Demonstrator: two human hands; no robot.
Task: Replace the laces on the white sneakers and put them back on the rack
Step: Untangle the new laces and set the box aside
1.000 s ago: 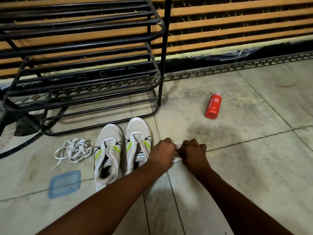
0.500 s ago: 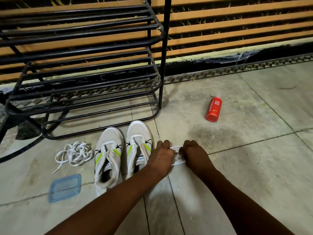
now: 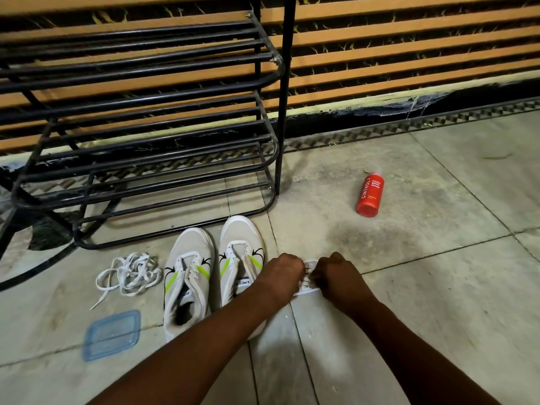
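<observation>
On the pale tiled floor, two white sneakers with lime-green side stripes stand side by side, one touching the other, toes pointing at the black metal shoe rack just beyond them. The heel of the right-hand shoe is hidden under the person's left forearm.

Just right of the sneakers, both hands meet over a small flat white packet with dark print, which lies at floor level. The left hand has its fingers curled, its grip clenched on the packet's left end. The right hand is likewise curled, its grip clenched on the right end. Only a narrow strip of packet shows between the knuckles, and what it contains cannot be told.

Left of the sneakers, near but apart, lies a loose tangle of flat white shoelaces. Nearer the person than that tangle, left of the sneakers' heels, a translucent blue plastic lid with rounded corners lies flat.

Well to the right of the sneakers and farther back, a red cylindrical bottle of foam body wash lies on its side. Beyond the sneakers and the rack rises a wall of orange horizontal slats.
</observation>
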